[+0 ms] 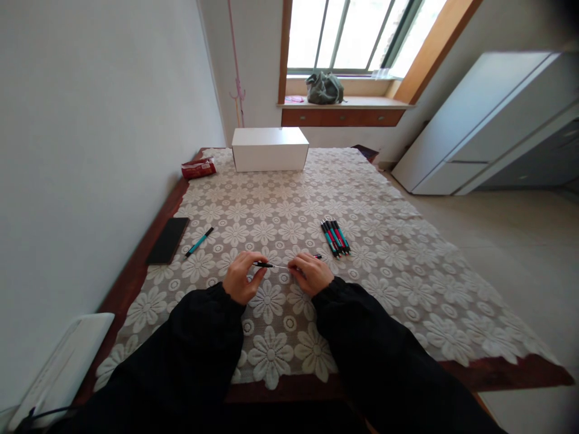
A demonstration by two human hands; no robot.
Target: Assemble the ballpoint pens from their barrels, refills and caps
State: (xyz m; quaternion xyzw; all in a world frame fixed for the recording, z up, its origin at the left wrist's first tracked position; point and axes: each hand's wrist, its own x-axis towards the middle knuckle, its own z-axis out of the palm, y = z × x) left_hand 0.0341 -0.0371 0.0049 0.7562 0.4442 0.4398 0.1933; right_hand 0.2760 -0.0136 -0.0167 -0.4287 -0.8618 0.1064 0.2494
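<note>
My left hand [243, 278] is closed, pinching a black pen part [263, 264] between thumb and fingers. A thin pale rod [280, 267], which looks like a pen refill, runs from that part to the fingertips of my right hand [310, 272]. My right hand is closed too; the dark end of a pen barrel [318, 256] pokes out past its knuckles, the rest hidden by the fingers. To the right lies a row of several pens [335, 237] with black, teal and red barrels. A single teal and black pen [199, 242] rests to the left.
A lace tablecloth [266, 358] covers the wooden table. A black flat object [168, 241], perhaps a phone, lies at the left edge. Farther back are a red packet [199, 168] and a white box [270, 150]. A white device [63, 367] stands at the near left.
</note>
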